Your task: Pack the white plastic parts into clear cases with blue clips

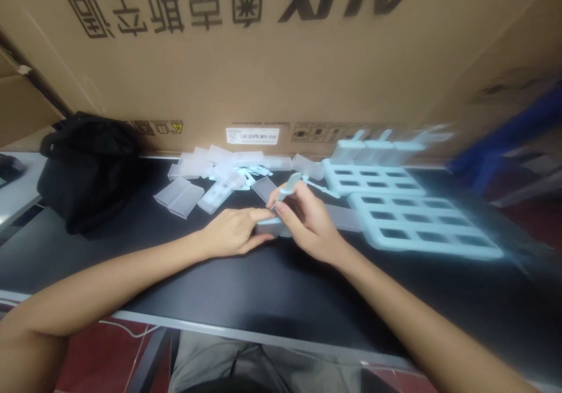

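Over the dark tabletop, my left hand [230,230] is closed around a small popsicle mold [268,227] with a light blue top. My right hand [312,223] meets it from the other side, pinching a light blue popsicle stick [290,185] that stands up from between the fingers. Fingers hide where stick and mold come together. Just beyond the hands lies a pile of translucent mold cups [179,197] with several loose blue sticks [249,176] among them. Another clear cup [343,217] rests beside my right wrist.
Two light blue mold racks [381,238] with rectangular slots lie on the right. Several assembled popsicle molds [353,150] stand in the rear rack [331,182]. A black bag [88,170] sits at the left, and a large cardboard box [263,77] walls off the back.
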Motion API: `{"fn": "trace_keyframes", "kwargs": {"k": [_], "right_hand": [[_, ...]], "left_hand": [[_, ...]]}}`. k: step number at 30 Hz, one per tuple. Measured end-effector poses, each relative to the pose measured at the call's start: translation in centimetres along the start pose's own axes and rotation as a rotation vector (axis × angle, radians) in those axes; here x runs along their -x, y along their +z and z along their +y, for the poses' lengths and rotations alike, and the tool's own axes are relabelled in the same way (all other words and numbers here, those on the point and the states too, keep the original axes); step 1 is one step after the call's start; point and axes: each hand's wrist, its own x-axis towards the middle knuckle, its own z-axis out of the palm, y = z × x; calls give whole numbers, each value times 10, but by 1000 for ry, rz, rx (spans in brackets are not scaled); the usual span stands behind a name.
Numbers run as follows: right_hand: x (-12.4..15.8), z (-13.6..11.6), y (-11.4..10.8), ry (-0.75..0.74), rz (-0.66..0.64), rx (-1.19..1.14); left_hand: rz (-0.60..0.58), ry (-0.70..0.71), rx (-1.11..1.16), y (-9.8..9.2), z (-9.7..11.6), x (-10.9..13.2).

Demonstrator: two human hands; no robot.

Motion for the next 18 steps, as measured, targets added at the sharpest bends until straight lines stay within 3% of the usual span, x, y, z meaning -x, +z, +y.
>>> {"fn": "trace_keyframes", "kwargs": {"k": [2, 11, 18], "right_hand": [[0, 1, 3, 9, -11, 49], [2, 12, 2, -19, 28, 23], [0, 10, 5, -88, -31, 177]], "left_hand": [[-7, -21, 4, -1, 1, -1], [158, 45, -75, 6, -4, 3], [151, -32, -42, 5, -5, 2]]}}
